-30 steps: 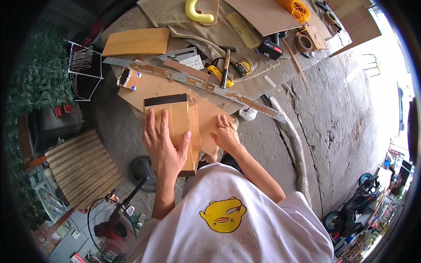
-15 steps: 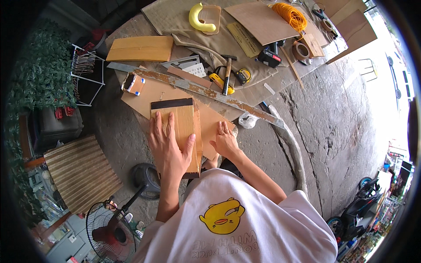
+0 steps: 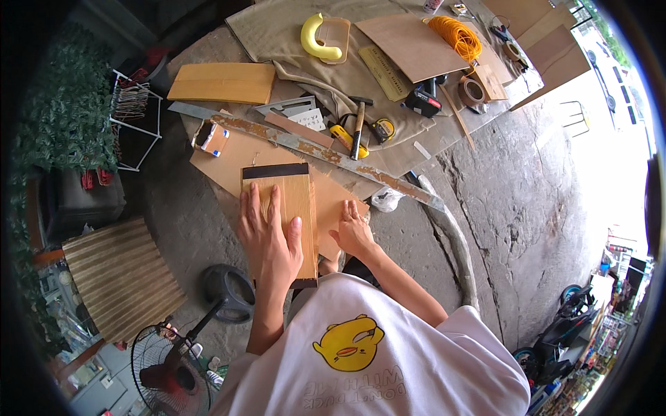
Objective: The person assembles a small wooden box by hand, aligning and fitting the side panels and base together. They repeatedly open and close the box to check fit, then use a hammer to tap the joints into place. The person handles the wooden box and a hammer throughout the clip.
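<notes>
My left hand (image 3: 267, 232) lies flat, fingers spread, on a pale wooden board (image 3: 298, 197) with dark strips across both ends. Under the board is a brown sheet (image 3: 333, 188), set at an angle on the work table. My right hand (image 3: 354, 231) rests on this sheet's right edge, fingers stretched out, to the right of the board and apart from it. Just beyond the hands, a long, rust-patched metal bar (image 3: 326, 155) lies diagonally across the sheet and table. A small open cardboard piece (image 3: 214, 140) sits at the sheet's far left corner.
Beyond the bar lie a hammer (image 3: 358, 128), a tape measure (image 3: 382, 130), a yellow-handled tool (image 3: 343, 139), a cordless tool (image 3: 423, 98) and a metal square (image 3: 286, 107). Orange cord (image 3: 454, 38) sits on a wood sheet (image 3: 402, 41). A fan (image 3: 170, 371) stands at lower left.
The board has turned slightly and lies flatter, showing less of its right side. My left hand stays on it, a little lower. My right hand has barely shifted.
</notes>
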Motion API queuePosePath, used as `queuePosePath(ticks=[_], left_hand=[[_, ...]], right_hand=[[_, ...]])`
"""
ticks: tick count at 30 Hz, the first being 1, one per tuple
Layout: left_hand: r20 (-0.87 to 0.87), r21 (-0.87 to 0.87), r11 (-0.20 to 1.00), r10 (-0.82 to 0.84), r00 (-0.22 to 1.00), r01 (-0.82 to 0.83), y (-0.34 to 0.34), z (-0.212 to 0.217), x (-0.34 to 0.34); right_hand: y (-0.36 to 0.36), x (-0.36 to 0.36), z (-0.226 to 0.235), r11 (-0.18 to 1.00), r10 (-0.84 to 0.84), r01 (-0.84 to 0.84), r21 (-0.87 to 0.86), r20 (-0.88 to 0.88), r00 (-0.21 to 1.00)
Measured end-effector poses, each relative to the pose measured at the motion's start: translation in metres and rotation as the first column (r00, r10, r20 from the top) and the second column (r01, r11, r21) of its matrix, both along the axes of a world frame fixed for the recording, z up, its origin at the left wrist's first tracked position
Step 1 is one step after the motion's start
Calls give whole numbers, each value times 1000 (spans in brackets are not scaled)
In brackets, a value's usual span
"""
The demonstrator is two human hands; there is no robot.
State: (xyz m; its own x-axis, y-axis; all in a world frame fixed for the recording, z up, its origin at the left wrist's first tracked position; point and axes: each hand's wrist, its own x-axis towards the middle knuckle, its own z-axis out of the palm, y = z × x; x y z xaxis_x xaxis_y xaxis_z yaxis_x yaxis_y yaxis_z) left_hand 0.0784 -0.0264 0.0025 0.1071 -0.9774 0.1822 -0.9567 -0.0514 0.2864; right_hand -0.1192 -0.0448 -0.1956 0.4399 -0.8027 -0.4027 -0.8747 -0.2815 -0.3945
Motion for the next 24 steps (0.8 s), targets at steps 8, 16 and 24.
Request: queuePosePath(ticks=[8,16,24], left_hand=[[-25,-12,1000,1,1000,-1,0,2,0],[-70,14,1000,-5,998,6,1,5,3],[-34,28,998,49,998,-48,0,5,13]], right_hand=[[-3,2,5,999,31,-31,23,-29,999],[-3,7,8,1000,-3,4,27,-23,1000],[-6,7,21,998,-4,4,59,-16,1000]])
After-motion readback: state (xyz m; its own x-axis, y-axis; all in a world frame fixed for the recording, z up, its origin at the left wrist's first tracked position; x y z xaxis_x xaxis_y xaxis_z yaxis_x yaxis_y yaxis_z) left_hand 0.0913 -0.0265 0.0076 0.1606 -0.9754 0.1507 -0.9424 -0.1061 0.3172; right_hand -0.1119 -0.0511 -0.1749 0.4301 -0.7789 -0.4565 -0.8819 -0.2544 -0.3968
